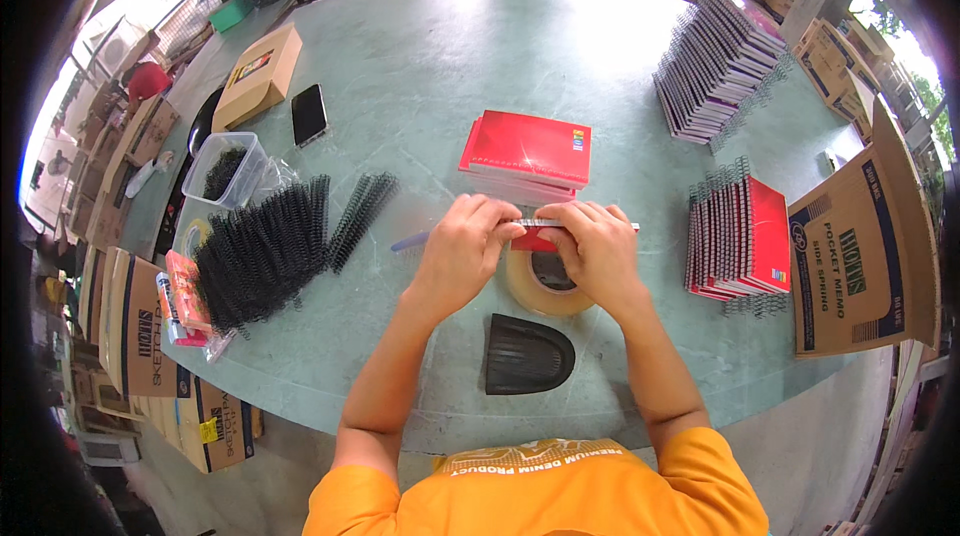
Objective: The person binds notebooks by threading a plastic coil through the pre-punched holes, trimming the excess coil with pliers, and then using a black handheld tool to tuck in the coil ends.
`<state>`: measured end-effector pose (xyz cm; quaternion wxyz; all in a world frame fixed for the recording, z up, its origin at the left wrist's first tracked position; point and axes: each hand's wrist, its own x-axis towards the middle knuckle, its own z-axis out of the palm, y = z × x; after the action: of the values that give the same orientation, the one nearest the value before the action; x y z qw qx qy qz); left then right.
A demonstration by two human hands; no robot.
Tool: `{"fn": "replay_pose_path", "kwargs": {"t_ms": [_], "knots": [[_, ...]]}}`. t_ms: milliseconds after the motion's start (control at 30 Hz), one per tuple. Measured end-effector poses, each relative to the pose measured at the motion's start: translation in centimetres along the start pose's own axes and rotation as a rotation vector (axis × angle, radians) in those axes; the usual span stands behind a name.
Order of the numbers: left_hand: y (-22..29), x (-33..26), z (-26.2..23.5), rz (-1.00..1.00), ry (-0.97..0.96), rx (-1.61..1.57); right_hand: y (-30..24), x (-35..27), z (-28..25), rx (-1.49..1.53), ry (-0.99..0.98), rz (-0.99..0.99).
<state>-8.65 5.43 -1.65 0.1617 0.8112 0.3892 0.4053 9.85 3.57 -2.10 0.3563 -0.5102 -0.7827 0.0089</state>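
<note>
My left hand (463, 248) and my right hand (587, 244) pinch a small red memo notebook (530, 240) between them, its thin bound edge turned up. Fingers of both hands lie along that edge and hide much of it. Just under the notebook sits a wide roll of clear tape (520, 293). Beyond my hands a stack of red notebook pads (530, 148) lies flat. A bluish stick-like thing (408, 244) shows beside my left hand. Closer to me rests a black ridged half-oval piece (530, 354).
Black spiral coils (262, 258) are heaped at left, near a clear plastic tub (226, 169) and a phone (309, 116). At right stand spiral-bound red notebooks (738, 236), a taller stack of them (716, 66) and an open carton (855, 246). Cartons (145, 336) flank the left edge.
</note>
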Motion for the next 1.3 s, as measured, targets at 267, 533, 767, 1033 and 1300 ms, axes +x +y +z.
{"fn": "replay_pose_path", "kwargs": {"t_ms": [267, 533, 767, 1033, 1300], "knots": [[0.0, 0.2, 0.6, -0.071, 0.029, -0.09, -0.4, -0.3, 0.0, -0.019, 0.01, 0.02], [0.3, 0.4, 0.7, -0.079, 0.011, -0.098, -0.4, -0.2, -0.1, 0.026, 0.025, 0.063], [-0.1, 0.3, 0.3, -0.044, -0.012, -0.054, -0.4, -0.4, 0.2, 0.001, 0.075, 0.071], [-0.3, 0.3, 0.5, -0.047, -0.006, -0.097, -0.5, -0.4, 0.4, 0.021, 0.118, 0.076], [-0.2, 0.5, 0.7, 0.008, 0.014, -0.062, -0.1, -0.6, 0.9, 0.053, 0.142, 0.048]]}}
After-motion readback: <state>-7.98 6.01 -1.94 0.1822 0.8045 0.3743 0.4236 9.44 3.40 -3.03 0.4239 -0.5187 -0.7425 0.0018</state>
